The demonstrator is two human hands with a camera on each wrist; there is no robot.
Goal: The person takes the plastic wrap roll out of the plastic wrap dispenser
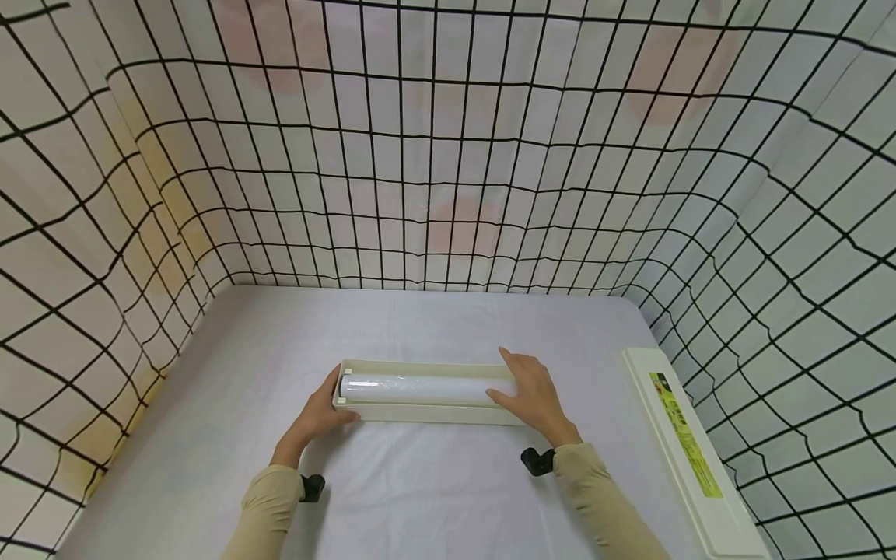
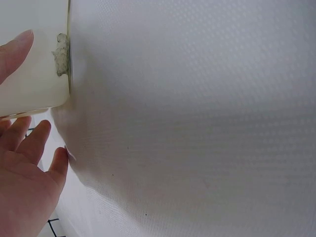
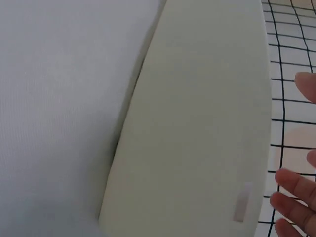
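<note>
A long cream-coloured cling film dispenser box lies lengthwise on the table, its top uncovered. Inside it is a shiny white roll of cling film. My left hand grips the box's left end, thumb on the front wall and fingers around the end; the left wrist view shows the thumb against the wall. At the right end is my right hand, its thumb and fingers spread above the roll. In the right wrist view these fingers are apart, beyond the box's edge.
A long white lid with a yellow-green label lies at the table's right side. Black wire mesh stands around the back and both sides. A whitish cloth covers the table.
</note>
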